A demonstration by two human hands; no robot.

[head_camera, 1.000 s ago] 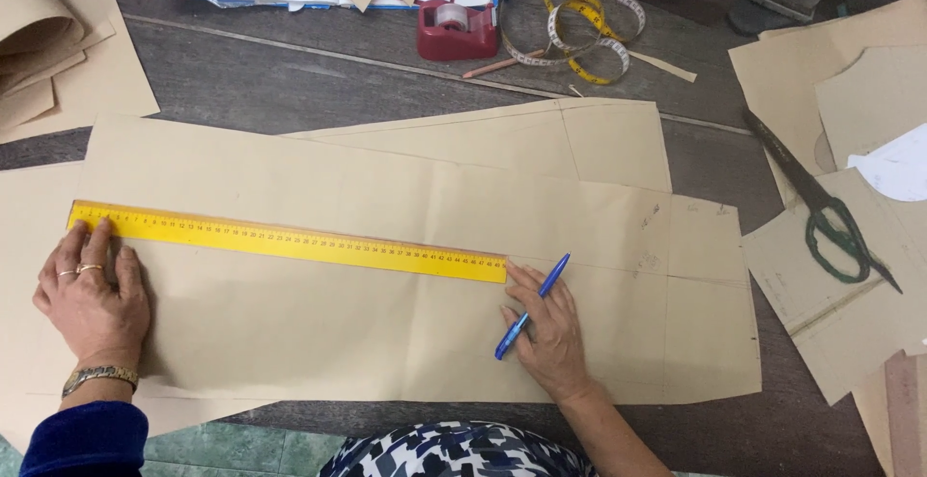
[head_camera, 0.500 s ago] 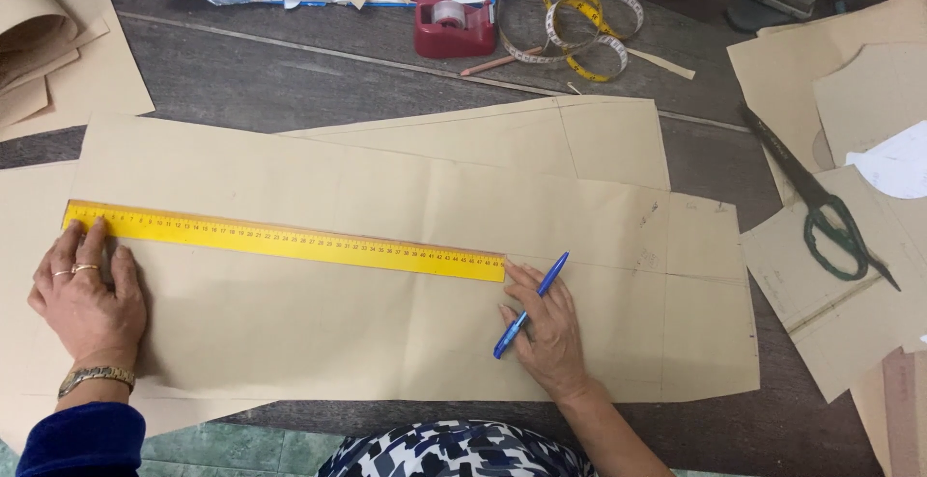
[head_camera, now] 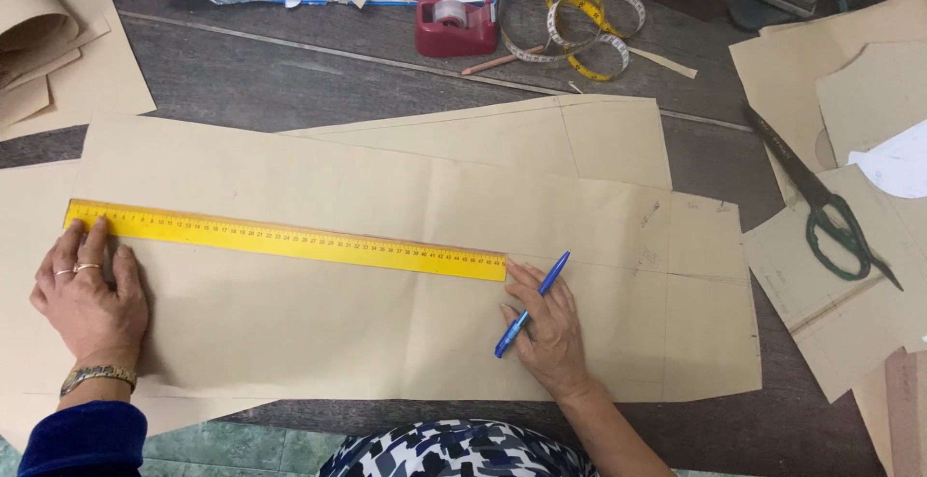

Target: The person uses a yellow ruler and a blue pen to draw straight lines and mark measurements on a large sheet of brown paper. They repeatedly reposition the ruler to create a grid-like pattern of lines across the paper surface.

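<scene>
Left hand (head_camera: 89,298) flat and empty on yellow ruler (head_camera: 285,239); right hand (head_camera: 548,327) gripping half-hidden blue pen (head_camera: 531,305).

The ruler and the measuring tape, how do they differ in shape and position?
The ruler is straight and stiff; the measuring tape is soft and lies in loose loops. The ruler lies on the brown paper with the left hand pressing its end; the tape lies untouched at the table's far edge. Both are yellow.
</scene>
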